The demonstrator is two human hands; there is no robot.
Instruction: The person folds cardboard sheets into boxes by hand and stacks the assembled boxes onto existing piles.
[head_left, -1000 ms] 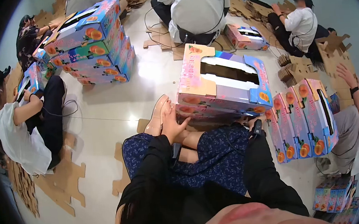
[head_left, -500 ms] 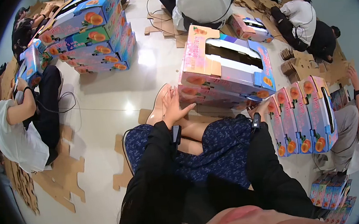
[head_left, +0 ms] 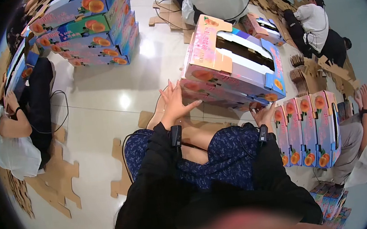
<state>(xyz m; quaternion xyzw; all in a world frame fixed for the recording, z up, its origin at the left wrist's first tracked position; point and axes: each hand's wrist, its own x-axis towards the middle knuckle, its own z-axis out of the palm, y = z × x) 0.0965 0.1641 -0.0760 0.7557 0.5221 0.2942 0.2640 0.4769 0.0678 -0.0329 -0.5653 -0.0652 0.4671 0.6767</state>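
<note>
A stack of pink and blue fruit-print boxes (head_left: pixel 232 72) stands in front of my knees, the top one with a long dark slot. My left hand (head_left: pixel 175 104) is at the stack's left side, its fingers spread and nothing in it. At the near right corner of the stack is my right hand (head_left: pixel 264 114), with fingers apart near the lower edge; whether it touches the box is unclear. Right of that hand, a row of upright pink and blue boxes (head_left: pixel 307 131) stands on the floor.
At the upper left rises a tall stack of boxes (head_left: pixel 91 30). Flat cardboard pieces (head_left: pixel 56 188) lie on the floor at the left. People sit at the left (head_left: pixel 16 144), at the top (head_left: pixel 219 0) and at the right (head_left: pixel 366 150). More boxes (head_left: pixel 331 199) stand lower right.
The view has shifted slightly. My right hand has opened more beside the stack's corner. The person at the right has brought both hands together near the cardboard.
</note>
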